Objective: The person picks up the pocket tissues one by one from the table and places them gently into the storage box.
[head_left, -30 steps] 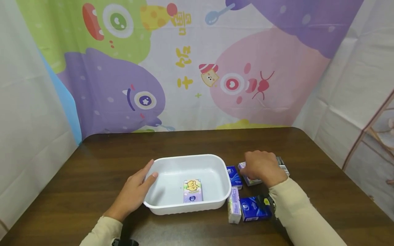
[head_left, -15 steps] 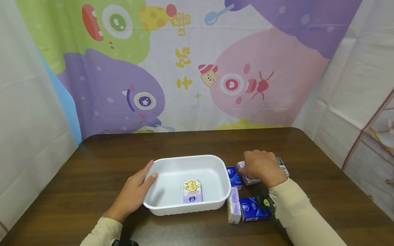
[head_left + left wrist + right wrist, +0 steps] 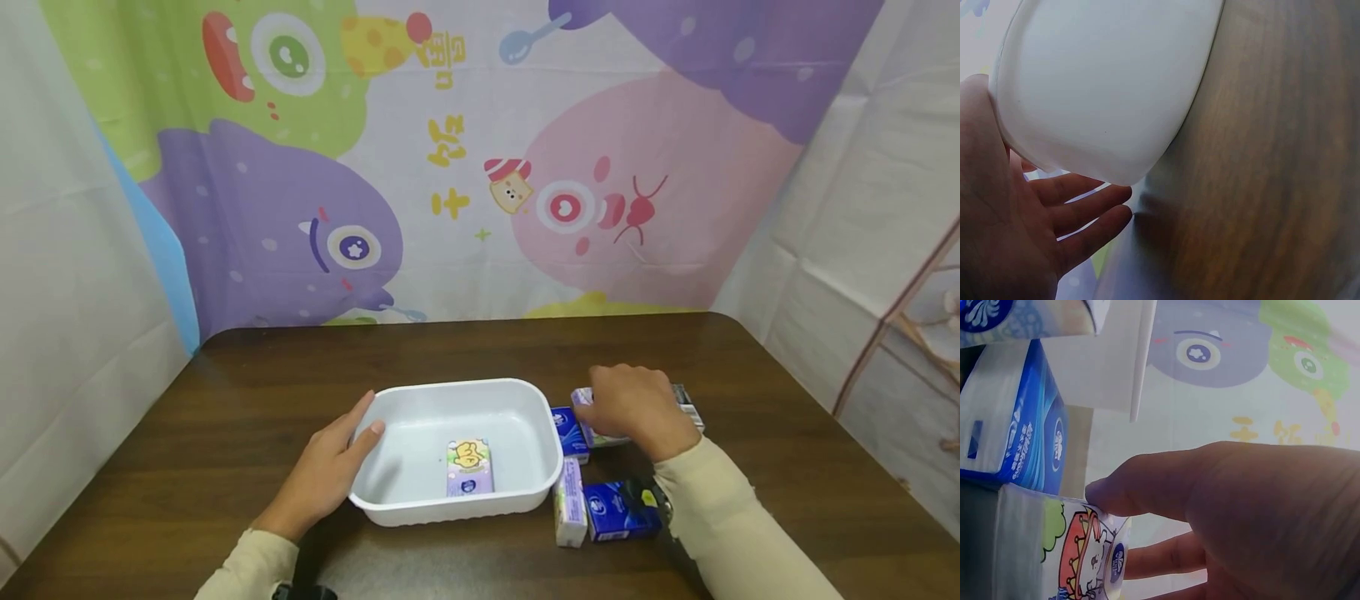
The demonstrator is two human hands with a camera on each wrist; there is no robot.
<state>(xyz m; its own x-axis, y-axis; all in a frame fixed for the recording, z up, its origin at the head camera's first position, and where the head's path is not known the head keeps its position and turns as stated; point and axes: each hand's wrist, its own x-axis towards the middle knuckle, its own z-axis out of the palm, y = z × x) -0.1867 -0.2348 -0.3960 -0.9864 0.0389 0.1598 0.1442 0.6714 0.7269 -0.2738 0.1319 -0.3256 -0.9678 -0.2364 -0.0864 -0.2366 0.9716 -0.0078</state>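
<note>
My left hand [image 3: 318,467] holds the left end of a white plastic tray [image 3: 517,408], its thumb over the rim. In the left wrist view, several fingers [image 3: 1094,209] spread along the outside of the tray wall [image 3: 1104,81]. Inside the tray lies a purple-and-green cartoon tissue pack [image 3: 469,467]. Right of the tray, my right hand [image 3: 636,410] pinches another purple cartoon tissue pack [image 3: 604,438], partly hidden under it. The right wrist view has the thumb [image 3: 1141,487] at this pack's edge [image 3: 1079,550]; a blue tissue pack [image 3: 1041,437] sits beside it.
Against the tray's right side are the blue tissue pack [image 3: 570,435] and a purple one on its edge [image 3: 570,504]. Another blue pack [image 3: 618,510] lies nearer. A dark grey-and-white pack [image 3: 690,407] shows behind my right hand. Printed cloth [image 3: 465,275] hangs behind the brown table [image 3: 247,400].
My right hand has slid slightly left with the purple tissue pack, closer to the blue pack by the tray. The left hand and the tray have stayed in place.
</note>
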